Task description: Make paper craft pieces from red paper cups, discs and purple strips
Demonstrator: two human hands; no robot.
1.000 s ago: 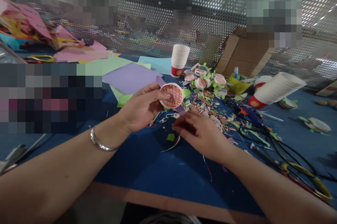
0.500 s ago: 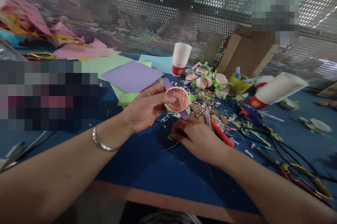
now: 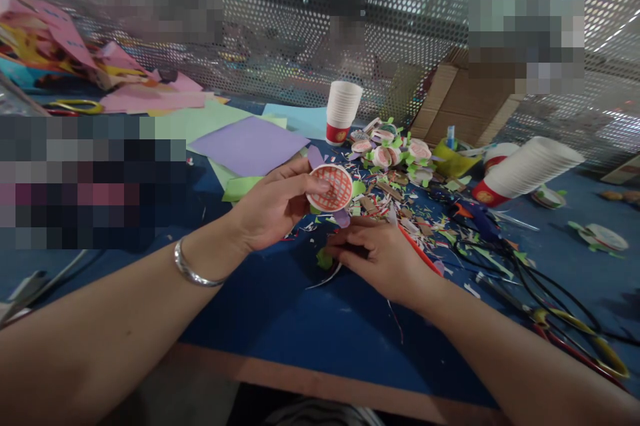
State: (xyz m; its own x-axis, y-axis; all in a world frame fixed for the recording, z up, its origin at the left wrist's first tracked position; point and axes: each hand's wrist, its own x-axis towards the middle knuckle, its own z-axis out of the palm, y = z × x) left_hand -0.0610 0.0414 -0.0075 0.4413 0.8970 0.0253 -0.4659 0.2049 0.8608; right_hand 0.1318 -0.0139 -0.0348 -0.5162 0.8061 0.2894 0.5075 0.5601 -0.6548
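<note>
My left hand (image 3: pixel 270 207) is closed on a round paper-cup disc (image 3: pixel 330 189) with a red criss-cross pattern, held up above the blue table (image 3: pixel 280 319). Purple and green paper tabs stick out from the disc's edge. My right hand (image 3: pixel 385 258) rests low on the table just below the disc, fingers curled and pinched by a small green paper scrap (image 3: pixel 324 259); a red-handled tool (image 3: pixel 419 254) lies against it. A silver bangle (image 3: pixel 193 267) sits on my left wrist.
Paper scraps (image 3: pixel 400 203) litter the table beyond my hands. Finished cup crafts (image 3: pixel 395 153), an upright cup stack (image 3: pixel 342 111) and a lying cup stack (image 3: pixel 525 169) stand further back. Coloured paper sheets (image 3: pixel 247 144) lie left, scissors and cables (image 3: pixel 575 326) right, and a perforated metal screen behind.
My right hand shifted slightly on the table among the scraps and its fingers curled in. My left hand kept hold of the disc, tilting it a little.
</note>
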